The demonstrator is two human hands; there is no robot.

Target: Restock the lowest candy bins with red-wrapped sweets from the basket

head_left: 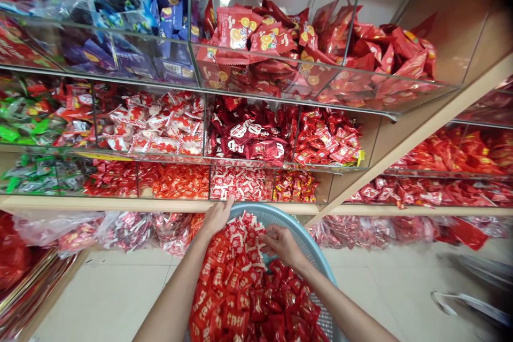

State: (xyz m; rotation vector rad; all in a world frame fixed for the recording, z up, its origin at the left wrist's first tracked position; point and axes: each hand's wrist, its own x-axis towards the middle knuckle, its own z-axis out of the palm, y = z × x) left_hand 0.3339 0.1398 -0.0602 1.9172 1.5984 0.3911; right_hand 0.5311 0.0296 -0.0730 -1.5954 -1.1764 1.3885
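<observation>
Left hand: my left hand lies on the far edge of the heap of red-and-white sweets, fingers spread and pointing at the lowest shelf bin; it grips nothing that I can see
Right hand: my right hand is curled over the heap near the basket's rim; I cannot tell whether sweets are pinched under the fingers
Basket: the blue mesh basket sits tilted against the wooden shelf edge, with darker red sweets nearer my body
Matching stock: the bin just above the left hand holds wrappers that look the same red and white
How I'd do it well: I judge it best to scoop only the lighter wrappers, keep the dark ones back, and lift clear of the glass front
</observation>
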